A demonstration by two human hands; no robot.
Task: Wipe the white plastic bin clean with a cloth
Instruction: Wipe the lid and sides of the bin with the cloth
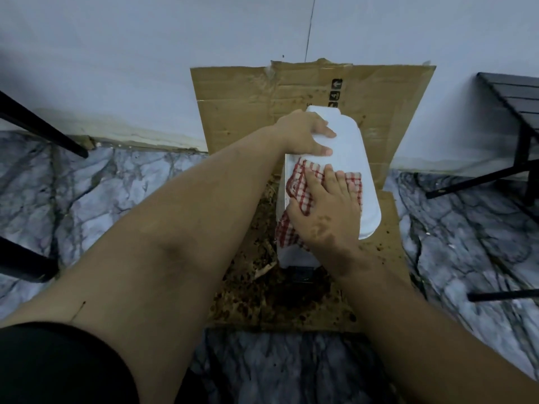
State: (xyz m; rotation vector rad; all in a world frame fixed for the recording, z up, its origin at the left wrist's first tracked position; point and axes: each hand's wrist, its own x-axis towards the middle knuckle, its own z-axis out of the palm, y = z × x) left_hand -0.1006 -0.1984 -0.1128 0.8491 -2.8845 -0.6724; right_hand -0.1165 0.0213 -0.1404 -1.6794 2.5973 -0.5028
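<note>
Wiping is the step I judge to be in hand: my right hand [326,208] lies flat, fingers spread, pressing the red-checked cloth [294,196] against the upturned face of the white plastic bin [350,147]. My left hand [309,132] steadies the bin's far end, fingers extended over the top face and palm at the left edge. The bin lies on its side on a flattened sheet of cardboard [242,91] on the floor, just in front of the wall [145,53].

Next, I reckon the cloth should sweep toward the bare far part of the face, with the left hand keeping the bin from sliding.

Brown specks and debris [262,293] litter the cardboard near me. Underneath is veined marble floor [131,182]; a dark slatted bench [519,94] stands at right, dark furniture legs [43,126] at left.
</note>
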